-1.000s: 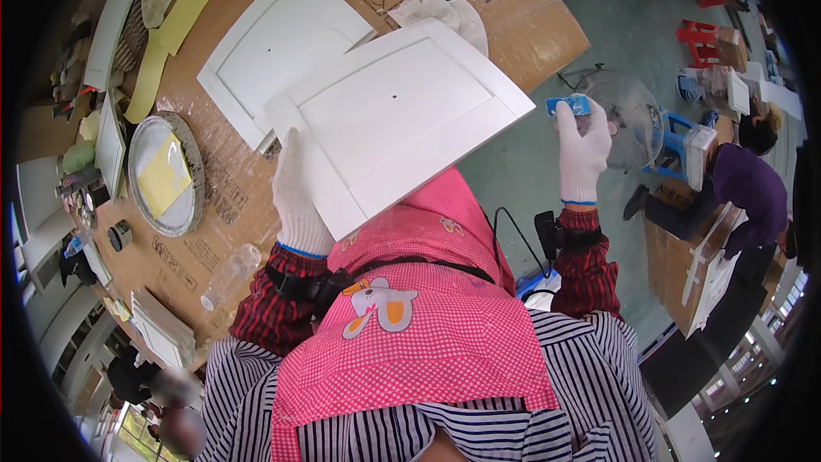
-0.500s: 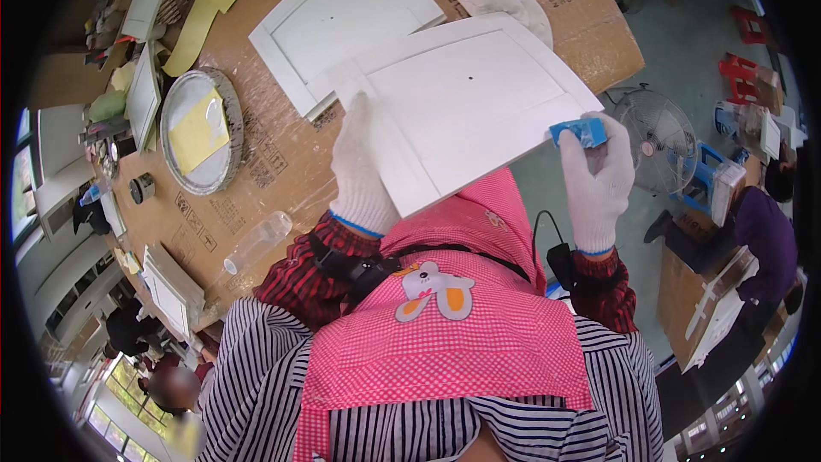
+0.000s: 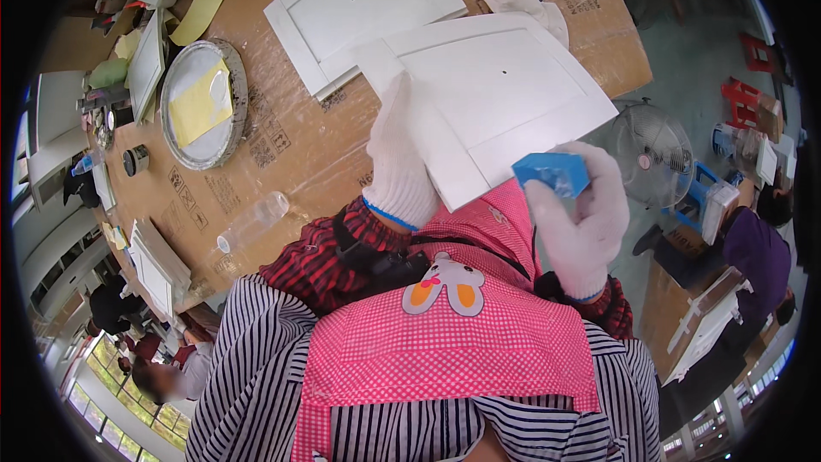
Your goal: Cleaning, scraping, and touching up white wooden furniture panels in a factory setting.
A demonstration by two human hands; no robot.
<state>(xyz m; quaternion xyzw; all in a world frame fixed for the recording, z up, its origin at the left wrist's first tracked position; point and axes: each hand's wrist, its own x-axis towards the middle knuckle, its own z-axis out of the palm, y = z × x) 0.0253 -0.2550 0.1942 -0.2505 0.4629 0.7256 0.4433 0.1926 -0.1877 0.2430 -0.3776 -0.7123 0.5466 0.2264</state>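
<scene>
A white framed panel (image 3: 505,107) with a small dark hole is tilted in front of me, its near corner over my pink apron. My left hand (image 3: 400,158), in a white knit glove, grips the panel's left edge; the thumb lies along the top and the other fingers are hidden. My right hand (image 3: 586,222), gloved the same way, pinches a blue block (image 3: 552,173) between thumb and fingers. The block is beside the panel's near right edge; whether they touch I cannot tell. A second white panel (image 3: 363,13) lies on the table behind, partly covered by the first.
On the cardboard-covered table (image 3: 299,154) are a round lid-like tray (image 3: 241,111) with yellow paper, a clear plastic bottle (image 3: 254,222), a small dark jar (image 3: 135,159) and a crumpled white cloth (image 3: 526,4). A floor fan (image 3: 652,154) stands right; a person in purple (image 3: 757,248) works beyond.
My right hand has moved nearer and slightly left, with the blue block turned and now at the panel's near edge. The left hand and panel have shifted slightly right in view.
</scene>
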